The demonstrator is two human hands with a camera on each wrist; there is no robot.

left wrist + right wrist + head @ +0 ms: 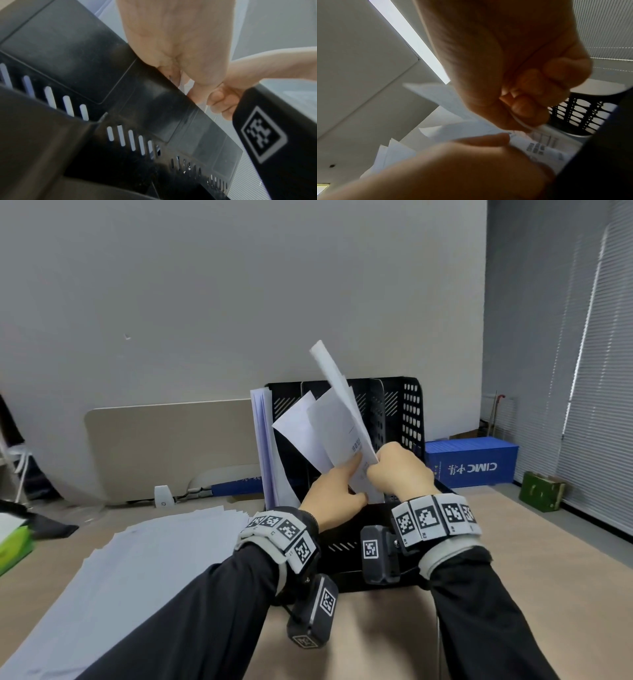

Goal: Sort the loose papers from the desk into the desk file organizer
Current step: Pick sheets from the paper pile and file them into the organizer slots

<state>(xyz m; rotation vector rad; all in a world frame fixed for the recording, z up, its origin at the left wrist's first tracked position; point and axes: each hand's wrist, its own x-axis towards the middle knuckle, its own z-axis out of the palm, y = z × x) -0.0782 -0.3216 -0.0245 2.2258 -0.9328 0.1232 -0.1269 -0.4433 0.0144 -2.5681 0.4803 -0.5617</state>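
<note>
— While the right hand (397,470) curls tight round the lower edge of the held sheets (337,419), what does the left hand (334,491) do?

— Its fingers and thumb pinch the same sheets, just beside the right.

— Where are they?

— Tilted above the middle slots of the black file organizer (411,412). More paper stands in its leftmost slot (265,440), and the loose papers (137,570) lie spread on the desk (376,638), left of it.

Tan desk (394,628): black organizer (412,419) at back, fanned paper stack (137,563) left.
</note>
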